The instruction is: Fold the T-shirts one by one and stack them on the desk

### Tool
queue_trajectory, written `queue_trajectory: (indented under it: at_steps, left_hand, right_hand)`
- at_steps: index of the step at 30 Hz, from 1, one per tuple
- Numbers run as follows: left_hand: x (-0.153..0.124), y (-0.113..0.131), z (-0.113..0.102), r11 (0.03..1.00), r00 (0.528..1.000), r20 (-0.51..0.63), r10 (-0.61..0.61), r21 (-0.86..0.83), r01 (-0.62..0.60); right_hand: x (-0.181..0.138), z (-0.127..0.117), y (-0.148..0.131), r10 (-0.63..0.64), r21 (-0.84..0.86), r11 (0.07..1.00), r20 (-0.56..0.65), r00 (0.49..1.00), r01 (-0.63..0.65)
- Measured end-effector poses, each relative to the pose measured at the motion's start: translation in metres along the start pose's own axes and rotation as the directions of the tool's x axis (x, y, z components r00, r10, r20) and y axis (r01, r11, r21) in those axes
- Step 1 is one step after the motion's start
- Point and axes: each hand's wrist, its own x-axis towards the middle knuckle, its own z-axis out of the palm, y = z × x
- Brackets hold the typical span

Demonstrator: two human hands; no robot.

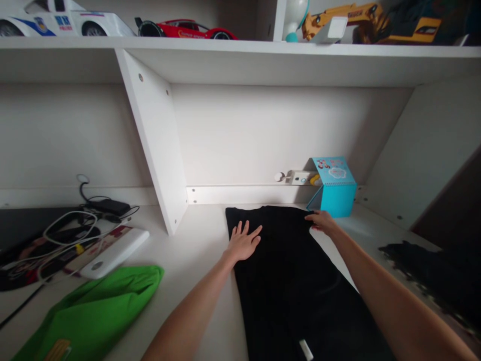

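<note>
A black garment (289, 281) lies flat on the white desk (195, 250), running from the back wall toward me. My left hand (243, 241) rests palm down on its far left part, fingers spread and flat. On the garment's far right corner lies my right hand (323, 222), fingers stretched out, just in front of a blue box (333, 188). Neither hand holds anything.
A green cloth (93, 316) lies at the near left, with a white device (112, 253), cables and a dark pad behind it. A dark garment (432, 276) is at the right. A white upright panel (158, 140) divides the desk; toy vehicles stand on the shelf above.
</note>
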Motion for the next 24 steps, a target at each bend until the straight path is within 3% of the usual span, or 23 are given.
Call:
queue_trajectory:
  at_steps: [5, 9, 12, 15, 17, 19, 21, 24]
  left_hand:
    - [0.001, -0.001, 0.002, 1.0, 0.999, -0.038, -0.014, -0.006, 0.014]
    - [0.004, -0.005, 0.007, 0.999, 0.997, -0.079, -0.01, -0.038, 0.007]
    - [0.006, -0.007, 0.009, 0.998, 0.993, -0.118, -0.024, -0.055, 0.018]
    - [0.006, -0.009, 0.009, 0.998, 0.99, -0.136, -0.035, -0.05, 0.028]
    - [0.006, -0.009, 0.008, 0.999, 0.992, -0.123, -0.028, -0.048, 0.023]
    - [0.006, -0.009, 0.006, 0.999, 0.994, -0.104, -0.016, -0.044, 0.011]
    - [0.006, -0.009, 0.005, 0.999, 0.996, -0.091, -0.01, -0.038, 0.006]
    - [0.008, -0.008, 0.005, 0.999, 0.996, -0.081, -0.025, -0.033, 0.022]
  right_hand:
    - [-0.016, 0.006, -0.043, -0.278, -0.224, 0.936, 0.002, 0.961, 0.271]
    - [-0.066, 0.045, -0.069, -0.488, -0.287, 0.819, 0.109, 0.866, 0.497]
    - [-0.108, 0.079, -0.079, -0.566, -0.287, 0.743, 0.214, 0.796, 0.605]
    - [-0.136, 0.085, -0.081, -0.597, -0.272, 0.687, 0.318, 0.737, 0.674]
    - [-0.145, 0.063, -0.076, -0.595, -0.269, 0.669, 0.365, 0.716, 0.693]
    - [-0.151, 0.025, -0.059, -0.574, -0.275, 0.667, 0.402, 0.713, 0.692]
    - [-0.16, -0.02, -0.031, -0.508, -0.296, 0.691, 0.45, 0.735, 0.659]
    - [-0.18, -0.073, 0.024, -0.306, -0.342, 0.776, 0.53, 0.791, 0.529]
